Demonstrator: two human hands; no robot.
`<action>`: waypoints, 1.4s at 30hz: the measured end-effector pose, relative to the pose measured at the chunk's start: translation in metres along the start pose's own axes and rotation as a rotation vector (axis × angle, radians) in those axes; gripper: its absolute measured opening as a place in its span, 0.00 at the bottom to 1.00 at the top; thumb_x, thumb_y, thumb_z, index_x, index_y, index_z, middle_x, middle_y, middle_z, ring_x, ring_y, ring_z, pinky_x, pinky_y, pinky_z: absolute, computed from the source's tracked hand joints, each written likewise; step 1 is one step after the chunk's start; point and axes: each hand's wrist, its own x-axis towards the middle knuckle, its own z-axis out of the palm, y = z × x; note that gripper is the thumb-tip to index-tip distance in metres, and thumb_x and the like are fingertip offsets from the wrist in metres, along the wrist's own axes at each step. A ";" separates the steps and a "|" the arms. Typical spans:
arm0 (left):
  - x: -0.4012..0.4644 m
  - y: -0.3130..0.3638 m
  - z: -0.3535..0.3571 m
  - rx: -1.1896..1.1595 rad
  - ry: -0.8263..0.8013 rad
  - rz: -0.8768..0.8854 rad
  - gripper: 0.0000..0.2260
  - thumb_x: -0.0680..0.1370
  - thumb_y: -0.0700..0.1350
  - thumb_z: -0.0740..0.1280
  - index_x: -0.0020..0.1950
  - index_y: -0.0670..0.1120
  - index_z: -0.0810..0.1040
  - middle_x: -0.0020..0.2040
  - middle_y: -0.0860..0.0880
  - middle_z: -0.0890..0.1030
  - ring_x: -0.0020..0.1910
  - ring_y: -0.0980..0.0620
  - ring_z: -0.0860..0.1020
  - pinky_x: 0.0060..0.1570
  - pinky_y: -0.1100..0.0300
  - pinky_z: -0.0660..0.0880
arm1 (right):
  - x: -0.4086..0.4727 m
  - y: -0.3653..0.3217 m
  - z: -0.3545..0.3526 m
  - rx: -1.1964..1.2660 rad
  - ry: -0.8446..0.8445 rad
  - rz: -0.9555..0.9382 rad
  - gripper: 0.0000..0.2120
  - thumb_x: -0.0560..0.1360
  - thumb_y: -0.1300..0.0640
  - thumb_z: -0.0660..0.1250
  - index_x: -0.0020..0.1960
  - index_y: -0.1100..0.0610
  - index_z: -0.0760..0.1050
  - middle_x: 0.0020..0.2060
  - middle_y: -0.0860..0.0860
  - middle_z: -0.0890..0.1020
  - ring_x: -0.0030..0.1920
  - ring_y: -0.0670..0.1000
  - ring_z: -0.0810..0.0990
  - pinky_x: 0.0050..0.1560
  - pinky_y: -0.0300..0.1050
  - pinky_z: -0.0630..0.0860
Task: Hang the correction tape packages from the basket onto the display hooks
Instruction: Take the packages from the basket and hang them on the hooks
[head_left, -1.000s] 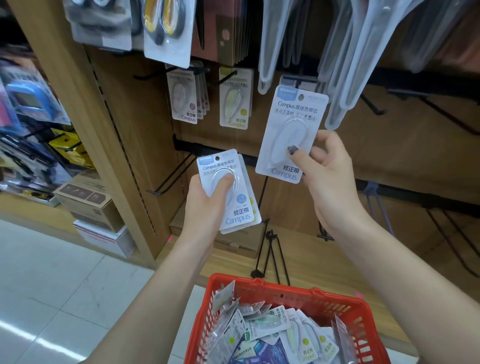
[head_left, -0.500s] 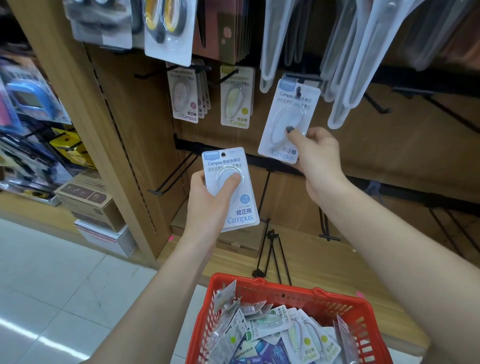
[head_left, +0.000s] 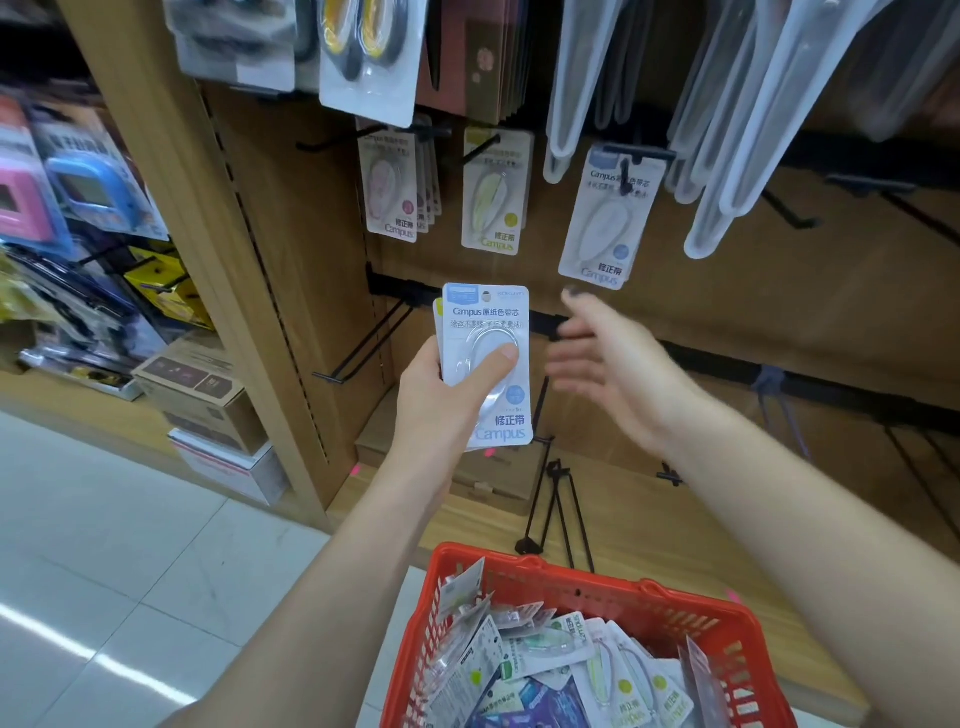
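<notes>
Nearest, the red basket (head_left: 670, 613) sits low in view, full of loose correction tape packages (head_left: 550, 670) not yet hung. Above it the left hand (head_left: 441, 400) grips a small stack of blue packages (head_left: 485, 364), thumb pressed across the front blister and at least one more card behind it. The right hand (head_left: 613, 374) is empty, its grip wide and blurred, just beside that stack. Farther back, a blue package (head_left: 610, 218) hangs tilted on its display hook (head_left: 626, 174), with pink (head_left: 389, 187) and yellow (head_left: 496, 195) ones hung to its left. Half a second ago the right hand was up at that hook, pinching the package onto it; it has since let go and dropped toward the stack. The risks, I judge: the tilted package may sit shallow and slip off, and a hasty pull could drag two cards from the stack at once.
</notes>
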 end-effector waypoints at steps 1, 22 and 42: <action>-0.001 0.000 0.001 0.006 -0.003 0.007 0.14 0.74 0.54 0.77 0.59 0.57 0.83 0.53 0.53 0.87 0.49 0.51 0.88 0.38 0.51 0.85 | -0.015 0.006 0.004 0.007 -0.094 -0.006 0.27 0.77 0.35 0.69 0.61 0.58 0.78 0.50 0.55 0.87 0.49 0.52 0.88 0.52 0.48 0.85; -0.033 -0.001 -0.003 0.049 -0.026 0.034 0.16 0.78 0.56 0.69 0.63 0.52 0.78 0.57 0.53 0.86 0.54 0.49 0.87 0.50 0.45 0.85 | -0.067 0.031 0.014 0.208 -0.221 -0.096 0.15 0.79 0.59 0.73 0.63 0.62 0.74 0.53 0.58 0.88 0.52 0.57 0.88 0.49 0.55 0.86; 0.025 0.087 -0.025 0.183 0.156 0.344 0.08 0.83 0.44 0.62 0.60 0.50 0.78 0.47 0.58 0.88 0.49 0.58 0.86 0.40 0.64 0.81 | -0.047 -0.024 -0.015 0.154 0.053 -0.474 0.10 0.81 0.59 0.70 0.62 0.53 0.76 0.52 0.44 0.88 0.53 0.45 0.87 0.51 0.45 0.85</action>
